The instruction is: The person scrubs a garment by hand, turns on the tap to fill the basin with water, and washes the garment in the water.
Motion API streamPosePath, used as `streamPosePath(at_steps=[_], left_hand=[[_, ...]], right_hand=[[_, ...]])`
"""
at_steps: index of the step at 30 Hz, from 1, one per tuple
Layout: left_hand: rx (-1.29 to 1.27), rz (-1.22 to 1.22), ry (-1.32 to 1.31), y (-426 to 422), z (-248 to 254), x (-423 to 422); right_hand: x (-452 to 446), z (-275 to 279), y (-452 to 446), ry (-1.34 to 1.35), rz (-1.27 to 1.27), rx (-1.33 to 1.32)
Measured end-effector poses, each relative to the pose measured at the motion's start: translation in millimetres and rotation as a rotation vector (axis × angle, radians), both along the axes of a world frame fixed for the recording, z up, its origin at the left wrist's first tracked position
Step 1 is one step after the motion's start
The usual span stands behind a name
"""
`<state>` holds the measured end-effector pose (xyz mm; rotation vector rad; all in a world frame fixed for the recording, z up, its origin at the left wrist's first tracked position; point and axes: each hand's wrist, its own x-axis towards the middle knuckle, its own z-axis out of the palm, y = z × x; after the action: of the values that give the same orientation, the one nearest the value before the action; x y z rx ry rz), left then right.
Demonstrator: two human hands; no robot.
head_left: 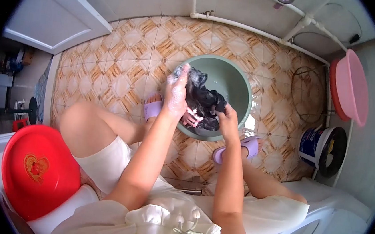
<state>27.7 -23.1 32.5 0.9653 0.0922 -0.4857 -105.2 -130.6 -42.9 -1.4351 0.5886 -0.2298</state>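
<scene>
Both arms reach forward and down, bare from above the elbows, and the hands are apart. The left arm [146, 160] slants inward to the wrist [173, 112]; the left hand [177, 91] points away from the body, at least one finger stretched out, the others partly hidden. White suds coat its skin down to the wrist. The right arm [230, 178] runs nearly straight ahead, and the right hand [229, 121] turns inward, its fingers bent in a pinch.
</scene>
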Motion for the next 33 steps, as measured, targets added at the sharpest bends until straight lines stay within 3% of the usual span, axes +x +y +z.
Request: streamPosePath(at_steps=[2,5,7,9,11,12,13,14,15,16,17,19,21,23,24,26,28,29,30,31,33], left_hand=[[0.005,0.002,-0.023,5.4,0.8,2.8],[0.005,0.095,-0.078,10.9,1.0,0.3],[-0.058,0.112,-0.007,14.8,-11.8,4.6],[-0.227,-0.093,0.262,15.6,-6.6,-1.2],[-0.252,-0.194,0.390,8.8,-17.9,-12.6],[-0.322,-0.358,0.426,15.8,-58.6,-10.7],[-0.392,-0.520,0.463,18.0,-67.5,-12.4],[-0.370,-0.464,0.515,19.8,-77.9,-22.2],[-0.345,-0.408,0.568,18.0,-57.2,-38.5],[-0.239,-0.416,0.458,22.5,-44.5,-48.4],[-0.454,-0.329,0.556,27.0,-73.0,-54.7],[-0.168,-0.518,0.666,20.9,-70.5,-50.9],[-0.135,-0.472,0.670,16.0,-79.3,-55.8],[-0.910,-0.698,0.305,20.1,-114.4,-60.1],[-0.908,-0.700,0.310,20.3,-111.2,-61.5],[-0.400,-0.513,0.504,22.0,-87.8,-61.9],[0.025,-0.404,0.617,14.4,-60.1,-63.8],[-0.012,-0.480,0.650,18.8,-73.4,-57.8],[-0.122,-0.492,0.652,17.4,-58.1,-55.8],[-0.230,-0.504,0.661,14.9,-38.4,-55.9],[-0.274,-0.458,0.561,15.5,-31.7,-46.4]], right_hand=[[-4.6,11.2,-3.5,-0.015,-0.127,0.011],[-4.2,49.0,-10.6,-0.120,-0.403,0.312],[-2.3,40.8,-18.3,-0.278,-0.295,0.461],[7.8,13.0,-9.1,-0.171,-0.630,0.411],[19.5,24.2,20.1,-0.094,-0.309,-0.110],[28.3,47.9,43.9,-0.112,-0.235,-0.155],[34.8,68.0,66.6,-0.129,-0.159,-0.201],[37.2,65.3,82.4,-0.101,-0.081,-0.428],[37.7,58.8,91.3,-0.069,-0.001,-0.652],[37.8,51.3,83.5,-0.121,-0.066,-0.698],[38.7,41.9,72.7,-0.050,-0.173,-0.701],[39.0,33.3,40.1,0.267,-0.389,-0.449],[36.5,40.1,53.8,0.219,-0.387,-0.553],[32.4,55.7,80.0,0.109,-0.322,-0.678],[31.3,54.6,89.1,0.014,-0.321,-0.747],[33.5,38.0,83.5,-0.048,-0.327,-0.771],[36.6,19.4,46.7,0.335,-0.288,-0.761],[34.6,20.5,27.9,0.367,-0.342,-0.718],[32.7,16.6,13.5,0.392,-0.379,-0.692],[27.8,17.5,1.6,0.373,-0.362,-0.504],[18.9,-14.9,-15.6,-0.023,-0.529,-0.186]])
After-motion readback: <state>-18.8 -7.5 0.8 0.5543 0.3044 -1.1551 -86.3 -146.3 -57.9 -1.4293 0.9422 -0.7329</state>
